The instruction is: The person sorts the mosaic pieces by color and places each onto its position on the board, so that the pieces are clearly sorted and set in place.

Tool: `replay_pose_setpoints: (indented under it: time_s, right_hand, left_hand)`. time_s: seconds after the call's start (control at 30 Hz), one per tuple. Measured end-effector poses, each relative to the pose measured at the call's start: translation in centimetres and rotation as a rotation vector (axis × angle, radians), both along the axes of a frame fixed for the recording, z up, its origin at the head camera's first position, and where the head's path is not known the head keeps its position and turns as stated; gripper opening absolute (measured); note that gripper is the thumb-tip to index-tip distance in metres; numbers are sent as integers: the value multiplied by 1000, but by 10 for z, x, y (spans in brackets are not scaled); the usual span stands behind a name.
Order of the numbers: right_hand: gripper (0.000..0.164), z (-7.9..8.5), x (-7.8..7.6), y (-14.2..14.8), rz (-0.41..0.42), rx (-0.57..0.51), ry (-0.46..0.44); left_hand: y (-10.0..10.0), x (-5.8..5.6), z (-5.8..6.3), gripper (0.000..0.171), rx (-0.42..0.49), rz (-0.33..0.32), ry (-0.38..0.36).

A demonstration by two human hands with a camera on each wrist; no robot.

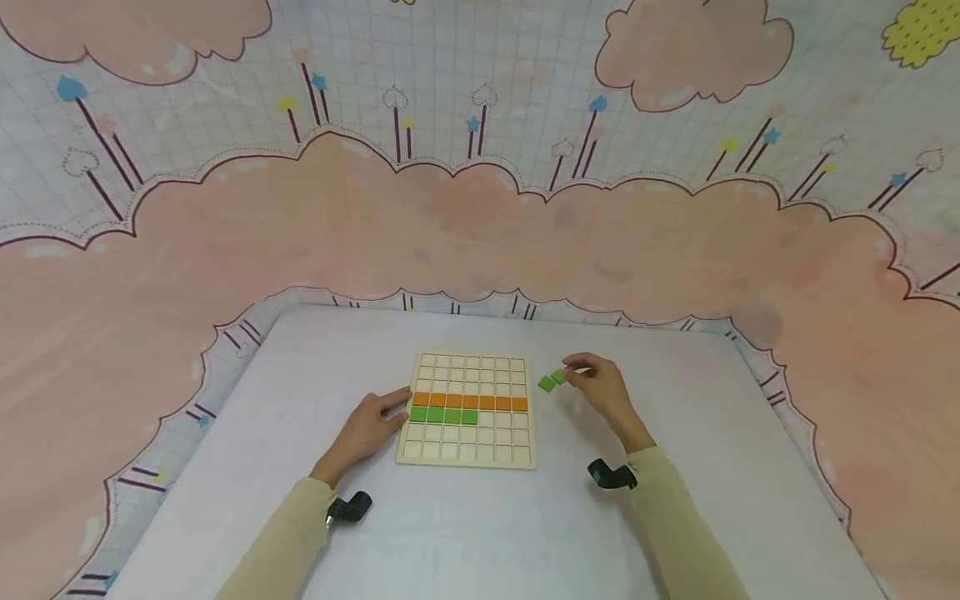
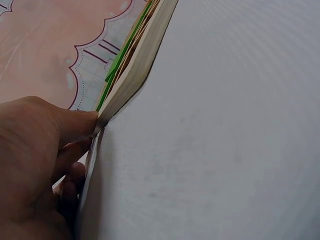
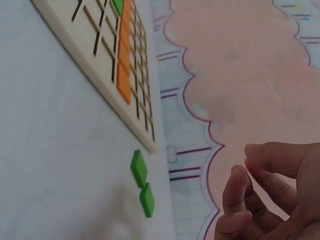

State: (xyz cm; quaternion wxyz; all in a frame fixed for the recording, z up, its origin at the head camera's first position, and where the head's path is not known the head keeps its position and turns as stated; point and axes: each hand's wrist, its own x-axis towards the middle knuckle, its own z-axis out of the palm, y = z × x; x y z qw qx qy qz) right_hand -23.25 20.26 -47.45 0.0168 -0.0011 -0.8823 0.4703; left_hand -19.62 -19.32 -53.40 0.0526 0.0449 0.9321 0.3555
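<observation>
A pale wooden grid board lies flat on the table. Several orange tiles fill one row across it, and several green tiles occupy the left part of the row just below. My left hand touches the board's left edge with thumb and index finger; the left wrist view shows the thumb against that edge. Right of the board, two loose green tiles lie almost corner to corner. Over them hovers my right hand, thumb and index tips close together, with nothing visible between them.
A white cloth-like surface covers the table. Behind it and along its sides hangs a printed backdrop with clouds and grid lines. Each wrist carries a small black device, one beside the left sleeve and one beside the right.
</observation>
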Motion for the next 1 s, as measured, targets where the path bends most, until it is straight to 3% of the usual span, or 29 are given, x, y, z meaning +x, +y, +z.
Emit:
replay_pose_setpoints:
  time_s: [0.37, 0.8, 1.0]
  right_hand:
    - [30, -24, -20, 15, 24, 66, -55]
    - [35, -36, -38, 24, 101, 125, -163]
    - [35, -39, -43, 20, 81, 163, -170]
  left_hand:
    - [-1, 2, 0, 48, 2, 5, -3]
    - [3, 1, 2, 49, -4, 5, -7]
    - [2, 0, 1, 49, -6, 12, -1]
